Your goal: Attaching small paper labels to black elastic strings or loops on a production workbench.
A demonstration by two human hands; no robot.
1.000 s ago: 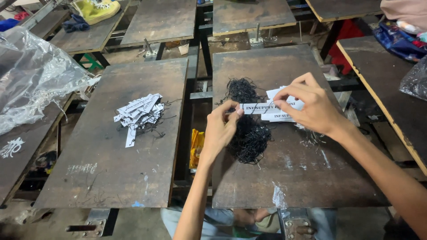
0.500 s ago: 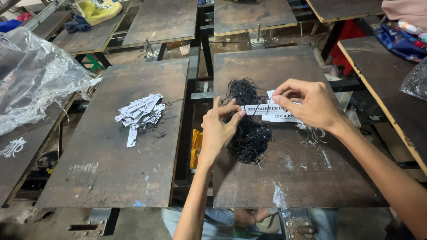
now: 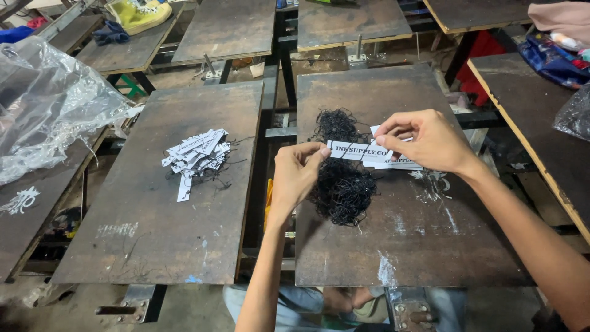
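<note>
- Two hands work over the right-hand dark tabletop (image 3: 430, 246); between them runs a white paper tag (image 3: 356, 150), a narrow strip with dark print.
- The left hand (image 3: 295, 175) pinches the tag's end at 9 o'clock between thumb and forefinger; the other fingers are curled in.
- The right hand (image 3: 424, 141) grips the end at 3 o'clock, fingers closed narrowly over a small stack of like tags (image 3: 393, 161) lying under it.
- Change noted: against the frames of a second and half a second ago, the left hand sits closer to the tag end and its pinch looks tighter. The right hand holds much the same place. The tag itself stays level above the pile.
- Judgement: the work on this one tag is mid-step. It is fully gripped at both ends and not set down.
- A tangle of black thread loops (image 3: 344, 184) lies on the tabletop directly beneath the tag, spreading toward 6 o'clock and 12 o'clock. Whether a loop is being passed through the tag cannot be told; the fingertips hide that end.
- On the neighbouring tabletop (image 3: 153, 246), at 9 o'clock of the hands and well apart, rests a heap of tags (image 3: 196, 154) with black threads trailing from it.
- Clear plastic sheeting (image 3: 49, 104) lies crumpled at the far 9 o'clock edge.
</note>
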